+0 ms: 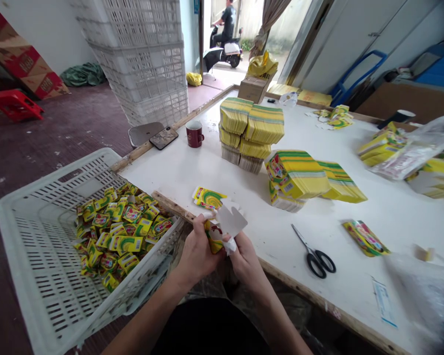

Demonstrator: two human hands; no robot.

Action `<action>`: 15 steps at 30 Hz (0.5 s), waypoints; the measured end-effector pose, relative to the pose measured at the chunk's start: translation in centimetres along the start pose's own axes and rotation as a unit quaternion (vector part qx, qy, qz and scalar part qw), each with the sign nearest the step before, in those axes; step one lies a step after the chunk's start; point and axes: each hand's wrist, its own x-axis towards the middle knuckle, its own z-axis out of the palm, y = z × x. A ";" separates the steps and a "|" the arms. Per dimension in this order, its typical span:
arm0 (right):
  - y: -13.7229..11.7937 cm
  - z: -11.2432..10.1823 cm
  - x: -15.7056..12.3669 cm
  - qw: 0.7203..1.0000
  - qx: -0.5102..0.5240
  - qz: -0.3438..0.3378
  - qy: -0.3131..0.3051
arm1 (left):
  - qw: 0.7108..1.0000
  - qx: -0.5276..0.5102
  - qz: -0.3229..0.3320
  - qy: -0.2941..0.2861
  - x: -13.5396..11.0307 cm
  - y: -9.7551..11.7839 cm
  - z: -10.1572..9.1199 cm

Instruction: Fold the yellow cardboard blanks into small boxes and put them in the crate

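The left hand [200,252] and the right hand [244,260] were both closed on one small yellow carton [215,240], which was above the near edge of the white table [166,172]. The left hand gripped the carton from its left side, and the right hand pinched it at the right, below a white card flap [231,219] that stood up and leaned to the right. On the thumbs there was some white covering. Just beyond the hands, another yellow carton [208,198] was lying flat on the table. At the left of the table stood a white plastic basket [20,217], in which many small yellow packs [128,243] were lying in a loose heap. To the right of the hands, well apart from them, the scissors [318,261] lay with black handles toward the person. Farther on the table were a tall stack of cartons [251,130] and a lower stack [299,177], and to the left of the tall one stood a dark red mug [194,134], near a phone [164,138] at the table's wooden edge. Outside the doorway, a person [228,22] was sitting on a scooter [231,49]
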 end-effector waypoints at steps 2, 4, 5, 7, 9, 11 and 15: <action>-0.2 -0.1 -0.1 0.998 -0.047 -0.037 -0.032 | 1.000 0.000 -0.010 -0.008 0.0 -0.1 0.0; -0.4 -0.1 -0.2 0.993 -0.082 -0.064 -0.056 | 1.000 -0.002 -0.014 -0.027 0.0 -0.3 0.0; -0.4 -0.1 -0.2 0.991 -0.095 -0.074 -0.064 | 0.999 -0.001 -0.002 -0.034 0.1 -0.4 0.0; -0.3 0.1 -0.2 0.986 -0.116 -0.092 -0.070 | 0.999 0.005 0.042 -0.034 0.1 -0.8 0.2; 0.0 0.3 -0.1 0.984 -0.130 -0.110 -0.055 | 0.997 0.020 0.078 -0.019 0.2 -1.1 0.5; 0.4 0.6 -0.1 0.984 -0.133 -0.118 -0.023 | 0.998 0.014 0.062 0.001 0.2 -1.3 0.7; 1.6 0.7 -0.1 0.988 -0.106 -0.101 0.046 | 1.000 -0.014 -0.006 0.019 0.1 -0.9 0.5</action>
